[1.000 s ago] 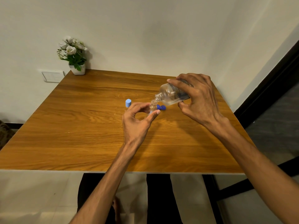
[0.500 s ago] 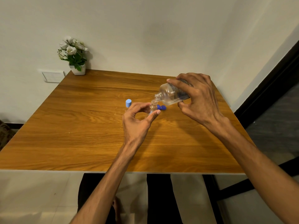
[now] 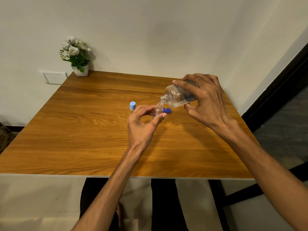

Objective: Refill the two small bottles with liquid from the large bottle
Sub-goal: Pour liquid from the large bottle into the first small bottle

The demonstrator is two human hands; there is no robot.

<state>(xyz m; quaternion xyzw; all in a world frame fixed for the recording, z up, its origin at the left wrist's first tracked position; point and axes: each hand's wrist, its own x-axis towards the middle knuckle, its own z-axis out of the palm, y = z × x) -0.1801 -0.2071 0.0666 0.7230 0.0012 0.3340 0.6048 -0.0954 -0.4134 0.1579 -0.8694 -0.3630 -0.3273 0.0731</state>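
The right hand point(image 3: 205, 104) grips the large bottle point(image 3: 179, 95) around its body, fingers point(image 3: 180, 84) curled over the top and thumb underneath, holding it tipped steeply with its open neck pointing down and to the left. That neck sits just above the open mouth of a small bottle point(image 3: 158, 110), which stands upright on the desk point(image 3: 86, 130) right of its centre. The left hand point(image 3: 143, 124) holds this small bottle, thumb and forefinger curled round its lower body in a ring, wrist resting low over the desk. Clear liquid lies in the lower side of the large bottle; whether a stream runs between the two necks is too fine to tell. Two dark blue caps point(image 3: 167, 110) lie on the desk just behind the small bottle, touching or nearly touching each other. A second small bottle, seen mostly as its light blue cap point(image 3: 132, 105), stands just left of the left hand, near the desk's centre; its clear body is hard to make out. At the far left corner of the desk stands a white pot of flowers point(image 3: 76, 55) against the wall, with a wall socket point(image 3: 54, 78) just beside that corner.
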